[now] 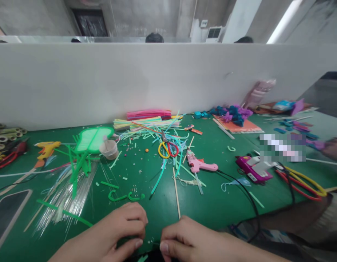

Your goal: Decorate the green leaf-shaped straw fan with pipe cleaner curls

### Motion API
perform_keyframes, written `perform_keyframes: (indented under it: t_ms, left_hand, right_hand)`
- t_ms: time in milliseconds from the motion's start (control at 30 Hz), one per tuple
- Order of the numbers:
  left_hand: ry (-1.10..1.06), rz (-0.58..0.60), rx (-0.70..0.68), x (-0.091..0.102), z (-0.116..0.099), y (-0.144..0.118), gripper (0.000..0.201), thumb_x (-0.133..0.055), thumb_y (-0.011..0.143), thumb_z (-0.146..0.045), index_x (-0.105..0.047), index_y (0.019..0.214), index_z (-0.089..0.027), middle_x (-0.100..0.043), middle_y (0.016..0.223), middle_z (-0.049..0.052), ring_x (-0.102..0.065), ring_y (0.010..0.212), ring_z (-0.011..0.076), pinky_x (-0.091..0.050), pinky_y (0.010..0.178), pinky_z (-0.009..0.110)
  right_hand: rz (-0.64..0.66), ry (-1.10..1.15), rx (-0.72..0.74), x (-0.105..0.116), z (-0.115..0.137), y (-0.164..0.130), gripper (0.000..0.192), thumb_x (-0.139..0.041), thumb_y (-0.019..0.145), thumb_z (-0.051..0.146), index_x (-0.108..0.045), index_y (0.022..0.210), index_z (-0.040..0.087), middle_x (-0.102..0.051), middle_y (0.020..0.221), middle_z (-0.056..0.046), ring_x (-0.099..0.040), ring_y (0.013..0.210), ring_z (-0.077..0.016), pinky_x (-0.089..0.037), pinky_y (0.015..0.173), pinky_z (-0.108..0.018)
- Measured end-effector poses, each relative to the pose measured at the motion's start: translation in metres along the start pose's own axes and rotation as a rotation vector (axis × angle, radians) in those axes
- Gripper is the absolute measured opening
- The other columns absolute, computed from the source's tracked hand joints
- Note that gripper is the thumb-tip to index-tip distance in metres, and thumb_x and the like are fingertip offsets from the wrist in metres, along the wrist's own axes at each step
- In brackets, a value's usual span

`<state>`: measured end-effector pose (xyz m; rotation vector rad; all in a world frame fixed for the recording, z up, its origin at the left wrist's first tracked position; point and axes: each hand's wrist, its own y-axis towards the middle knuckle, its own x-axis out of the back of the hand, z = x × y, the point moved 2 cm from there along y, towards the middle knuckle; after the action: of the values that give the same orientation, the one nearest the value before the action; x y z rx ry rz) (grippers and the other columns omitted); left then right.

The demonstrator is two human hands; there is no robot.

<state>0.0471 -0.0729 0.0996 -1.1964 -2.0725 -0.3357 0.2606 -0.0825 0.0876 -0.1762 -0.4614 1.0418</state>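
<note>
— Pinching something tiny, both of them: the left hand (118, 233) and the right hand (185, 240) sit nearly knuckle to knuckle at the near edge of the green table (225, 203), fingers curled in tight. What they have hold of I cannot tell (it is hidden between the fingertips).

— And what lies closest?

— Just ahead of the left hand, two green curved pieces (126, 197), end to end, long axis running across from left to right. One thin wooden stick (176, 193) points straight away from the gap between the hands, its near end almost at the right knuckles.

— Tools?

— Further out from the grip: one pair of scissors (167, 147) with a yellow and a red loop, one pink glue gun (199, 163) ahead of the right hand, one yellow glue gun (47, 149) far off to the left. The left hand is nearer the green pieces.
</note>
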Motion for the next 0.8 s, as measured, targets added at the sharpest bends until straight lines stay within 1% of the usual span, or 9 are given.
perform_keyframes:
  t_ms: [100,167,233,267,333,433,633,733,800]
  left_hand:
    - [0.04,-0.083,0.038,0.004,0.012,-0.01,0.016,-0.044,0.096,-0.021,-0.058,0.088,-0.021,-0.061,0.095,0.003,-0.055,0.096,0.0188,-0.045,0.087,0.031]
    - [0.097,-0.135,0.03,0.007,0.015,-0.009,0.014,-0.051,0.095,-0.027,-0.06,0.106,-0.025,-0.063,0.106,0.004,-0.055,0.103,0.0205,-0.044,0.092,0.034]
    - [0.165,-0.151,-0.013,0.009,0.012,-0.003,0.032,-0.06,0.091,-0.033,-0.056,0.122,-0.028,-0.06,0.118,0.006,-0.054,0.109,0.0223,-0.044,0.094,0.035]
    - [0.205,-0.144,-0.045,0.008,0.008,0.002,0.034,-0.061,0.089,-0.034,-0.056,0.123,-0.028,-0.06,0.119,0.007,-0.054,0.108,0.0228,-0.044,0.092,0.035]
    - [0.286,-0.11,-0.106,0.006,0.001,0.013,0.016,-0.056,0.093,-0.03,-0.064,0.105,-0.024,-0.064,0.106,0.006,-0.057,0.098,0.0218,-0.044,0.087,0.035]
    - [0.314,-0.073,-0.159,0.002,-0.009,0.023,0.019,-0.049,0.095,-0.023,-0.061,0.081,-0.02,-0.064,0.085,0.003,-0.057,0.083,0.0182,-0.043,0.081,0.032]
    - [0.182,-0.006,-0.156,-0.003,-0.017,0.018,0.012,-0.054,0.093,-0.017,-0.06,0.082,-0.021,-0.064,0.083,0.0,-0.058,0.082,0.0152,-0.044,0.077,0.025]
    - [0.141,-0.022,-0.125,-0.001,-0.011,0.014,0.015,-0.052,0.092,-0.013,-0.058,0.079,-0.02,-0.063,0.083,0.001,-0.056,0.08,0.015,-0.044,0.076,0.024]
    - [0.089,-0.061,-0.116,0.004,0.0,0.013,0.018,-0.05,0.094,-0.016,-0.058,0.078,-0.019,-0.062,0.081,0.002,-0.056,0.08,0.0153,-0.045,0.076,0.025]
  right_hand:
    - [-0.047,0.048,-0.019,0.001,-0.003,-0.004,0.034,-0.043,0.099,0.029,-0.07,0.088,0.013,-0.045,0.054,0.007,-0.039,0.048,-0.0044,-0.03,0.049,-0.015]
    - [-0.071,0.092,-0.049,0.0,-0.005,-0.003,0.038,-0.041,0.1,0.035,-0.071,0.091,0.013,-0.044,0.054,0.006,-0.038,0.047,-0.005,-0.029,0.046,-0.015]
    - [-0.078,0.121,-0.07,-0.001,-0.005,0.001,0.041,-0.04,0.1,0.038,-0.071,0.093,0.013,-0.042,0.053,0.006,-0.038,0.046,-0.0056,-0.028,0.043,-0.015]
    - [-0.072,0.125,-0.071,-0.002,-0.004,0.003,0.042,-0.039,0.1,0.039,-0.071,0.092,0.013,-0.042,0.053,0.006,-0.038,0.046,-0.0057,-0.028,0.043,-0.015]
    - [-0.059,0.128,-0.069,-0.002,-0.001,0.006,0.044,-0.038,0.101,0.039,-0.071,0.09,0.013,-0.042,0.053,0.006,-0.038,0.047,-0.0057,-0.028,0.044,-0.015]
    - [-0.044,0.124,-0.066,-0.002,0.003,0.005,0.042,-0.037,0.101,0.036,-0.07,0.086,0.013,-0.042,0.052,0.006,-0.039,0.046,-0.0056,-0.029,0.046,-0.016]
    - [-0.05,0.066,-0.074,-0.006,0.005,-0.002,0.027,-0.046,0.096,0.021,-0.065,0.077,0.014,-0.038,0.052,0.008,-0.034,0.047,-0.0046,-0.025,0.047,-0.017]
    - [-0.067,0.122,-0.078,-0.007,0.0,-0.004,0.03,-0.044,0.097,0.022,-0.063,0.076,0.014,-0.038,0.051,0.008,-0.034,0.046,-0.004,-0.025,0.045,-0.016]
    - [-0.087,0.218,-0.077,-0.006,-0.004,-0.005,0.034,-0.042,0.099,0.03,-0.062,0.077,0.014,-0.038,0.05,0.008,-0.033,0.044,-0.0044,-0.024,0.043,-0.015]
